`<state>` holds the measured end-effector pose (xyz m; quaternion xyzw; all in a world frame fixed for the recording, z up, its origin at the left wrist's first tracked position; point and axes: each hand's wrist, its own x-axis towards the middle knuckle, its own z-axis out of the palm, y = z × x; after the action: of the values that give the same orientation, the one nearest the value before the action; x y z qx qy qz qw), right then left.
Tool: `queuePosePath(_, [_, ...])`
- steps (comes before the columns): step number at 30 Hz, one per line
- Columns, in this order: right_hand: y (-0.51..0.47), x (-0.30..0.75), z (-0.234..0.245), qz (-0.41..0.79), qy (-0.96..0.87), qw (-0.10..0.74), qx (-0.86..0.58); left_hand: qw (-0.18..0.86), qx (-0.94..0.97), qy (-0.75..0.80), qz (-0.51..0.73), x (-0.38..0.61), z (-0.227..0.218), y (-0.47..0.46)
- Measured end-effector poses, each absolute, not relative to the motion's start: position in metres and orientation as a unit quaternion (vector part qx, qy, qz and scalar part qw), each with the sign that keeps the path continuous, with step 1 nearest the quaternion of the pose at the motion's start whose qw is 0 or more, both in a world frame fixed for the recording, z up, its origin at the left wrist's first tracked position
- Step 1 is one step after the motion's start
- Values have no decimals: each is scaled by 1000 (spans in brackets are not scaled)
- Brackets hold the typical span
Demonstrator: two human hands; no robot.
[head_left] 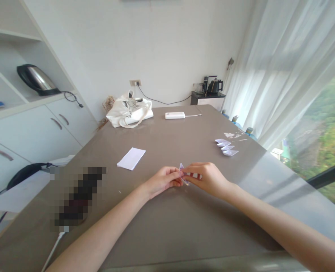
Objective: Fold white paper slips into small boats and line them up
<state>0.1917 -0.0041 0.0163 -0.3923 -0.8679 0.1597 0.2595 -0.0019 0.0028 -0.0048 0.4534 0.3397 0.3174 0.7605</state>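
Observation:
My left hand (164, 181) and my right hand (207, 176) meet over the middle of the grey-brown table (167, 223). Both pinch a small folded piece of white paper (182, 172) between their fingertips; only its pointed tip and lower edge show. A stack of white paper slips (131, 158) lies flat to the left of my hands. Three small folded paper pieces (226, 147) sit in a row to the right, beyond my right hand.
A white handbag (129, 111) and a white power bank (175, 115) with a cable lie at the table's far end. Paper scraps (232, 135) lie by the right edge. A blurred dark object (75, 196) stands near left. Cabinets with a kettle (37, 80) line the left wall.

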Motion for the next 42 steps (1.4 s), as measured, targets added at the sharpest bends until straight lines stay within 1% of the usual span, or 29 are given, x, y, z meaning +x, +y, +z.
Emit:
queuePosePath(8, [-7,190,20,119,-874,233,-409,760,465,331,312,-2,-4,2])
queuePosePath(17, [-7,190,16,114,-865,255,-417,772,434,338,318,-3,-1,2])
queuePosePath(23, [-5,189,16,150,-855,269,-417,780,415,339,325,-4,-3,3])
queuePosePath(31, [-5,187,18,188,-844,272,-421,769,435,341,321,-2,-3,2])
queuePosePath(35, [-5,187,17,245,-814,301,-432,764,433,347,330,-1,-5,2])
queuePosePath(38, [-3,188,16,333,-761,343,-439,763,408,352,358,-1,-9,5])
queuePosePath(42, [1,188,11,447,-698,344,-440,752,382,355,404,-2,-12,8])
